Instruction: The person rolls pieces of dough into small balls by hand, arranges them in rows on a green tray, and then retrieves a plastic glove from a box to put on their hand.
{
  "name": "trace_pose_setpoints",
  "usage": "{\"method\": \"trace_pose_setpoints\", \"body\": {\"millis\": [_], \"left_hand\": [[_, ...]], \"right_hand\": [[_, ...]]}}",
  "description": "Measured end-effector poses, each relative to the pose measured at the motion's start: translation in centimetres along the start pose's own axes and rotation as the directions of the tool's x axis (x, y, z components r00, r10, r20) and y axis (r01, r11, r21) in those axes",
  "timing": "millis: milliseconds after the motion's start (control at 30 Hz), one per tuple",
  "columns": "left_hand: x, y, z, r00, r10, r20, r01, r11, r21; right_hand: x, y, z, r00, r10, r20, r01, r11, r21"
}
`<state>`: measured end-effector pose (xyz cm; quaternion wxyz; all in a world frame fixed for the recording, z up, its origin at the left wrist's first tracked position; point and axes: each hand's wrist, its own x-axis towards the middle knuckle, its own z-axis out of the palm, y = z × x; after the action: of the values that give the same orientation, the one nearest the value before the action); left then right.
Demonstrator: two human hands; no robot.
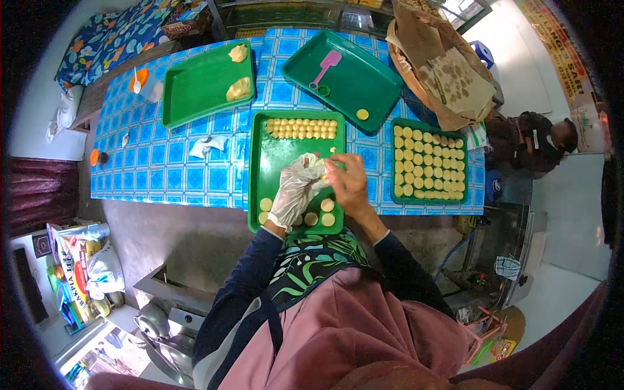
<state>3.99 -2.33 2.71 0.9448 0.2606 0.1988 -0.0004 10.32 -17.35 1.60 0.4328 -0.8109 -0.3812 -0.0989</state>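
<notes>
Blue checked cloth [170, 175] covers a long table set with trays. Directly before the person is the middle green tray [263, 167]; beyond it sit a dark green tray [364, 71] and, to the left, a brighter green tray [192, 94] carrying two dough lumps [238, 88]. A smaller right-hand tray [429, 201] looks practically full of flat pale rounds [418, 167], so much of the shaping seems done. Over the middle tray, the gloved left hand [292, 195] is closed around a pale piece [314, 160], partly hidden; the bare right hand [351, 185] has its fingers up against it, though whether they pinch cannot be told. Several discs [328, 220] lie toward the tray's near edge, while rows of little balls [302, 123] at its far end appear yet to be worked.
</notes>
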Motion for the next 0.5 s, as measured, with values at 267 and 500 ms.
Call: {"method": "trace_pose_setpoints", "body": {"millis": [267,500], "left_hand": [[0.6,1.0,0.5,0.971,-0.136,0.197,0.118,0.988,0.099],[0.2,0.4,-0.3,0.862,0.188,0.470,-0.501,0.445,0.742]], "right_hand": [[-0.1,2.1,-2.0,0.868,0.374,0.328,-0.487,0.504,0.714],[0.2,1.7,-2.4,0.991,-0.127,0.038,0.126,0.991,0.031]]}}
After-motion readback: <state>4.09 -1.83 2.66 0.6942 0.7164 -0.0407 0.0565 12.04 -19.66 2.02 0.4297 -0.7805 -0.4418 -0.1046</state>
